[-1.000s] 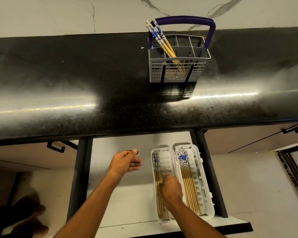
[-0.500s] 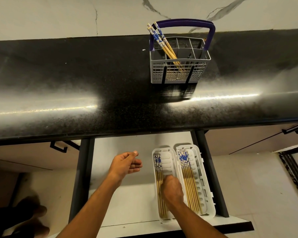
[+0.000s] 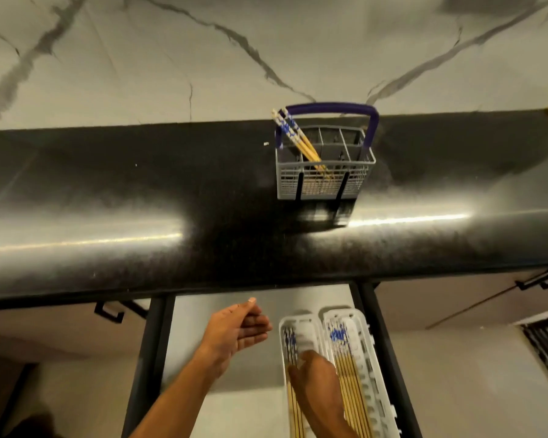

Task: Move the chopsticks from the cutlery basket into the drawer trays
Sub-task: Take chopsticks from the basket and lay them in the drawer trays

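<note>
The task is well along but not finished. In the open drawer (image 3: 222, 406) two white trays sit side by side and touching: the right tray (image 3: 369, 358) holds a full row of chopsticks (image 3: 350, 374) laid lengthwise with their blue-patterned ends at the far end, and the left tray (image 3: 304, 330) holds a smaller bunch (image 3: 290, 352) along its left wall. The right hand (image 3: 317, 384) lies low over the left tray, back up, fingers pointing toward the far end and resting on or just above the sticks there; whether it pinches any of them I cannot tell, since the fingertips are blurred and partly hidden. I judge it is settling or straightening a batch just set down. The left hand (image 3: 238, 330) hovers above the bare drawer floor, just left of the trays, fingers relaxed and loosely together, holding nothing. Up on the black counter (image 3: 108, 191) the grey basket (image 3: 326, 181) with its purple handle (image 3: 329, 109) is well apart from the drawer, and a few chopsticks (image 3: 293, 137) lean in its left compartments, patterned ends up. Those remain to be moved; the left tray has room for them.
</note>
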